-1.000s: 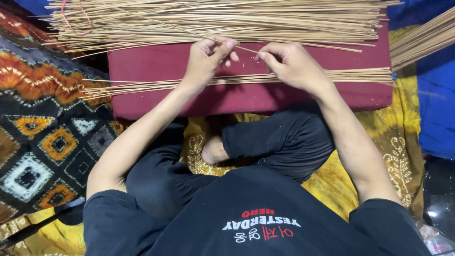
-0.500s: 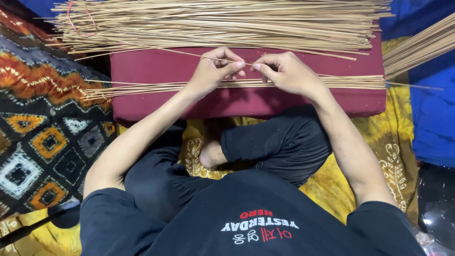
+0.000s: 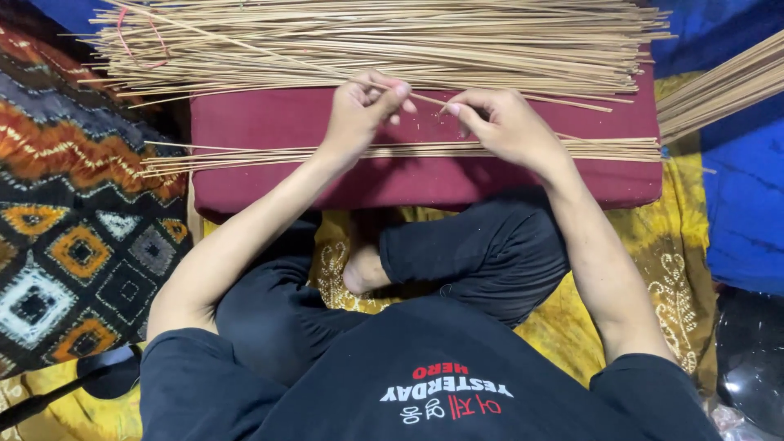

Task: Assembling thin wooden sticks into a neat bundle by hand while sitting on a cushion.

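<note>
Stick (image 3: 425,100) lies left-right, slight tilt – left hand (image 3: 359,114) & right hand (image 3: 502,126) pinch it

- One view only, from a camera worn on the person's head, so no second view shares any of the scene.
- It looks steeply down over the chest and crossed legs, facing forward across the lap.
- It sits close: both forearms run up from the bottom corners, and the maroon cushion (image 3: 278,122) spans most of the width.
- The far stick pile (image 3: 490,37) runs off the top edge.
</note>
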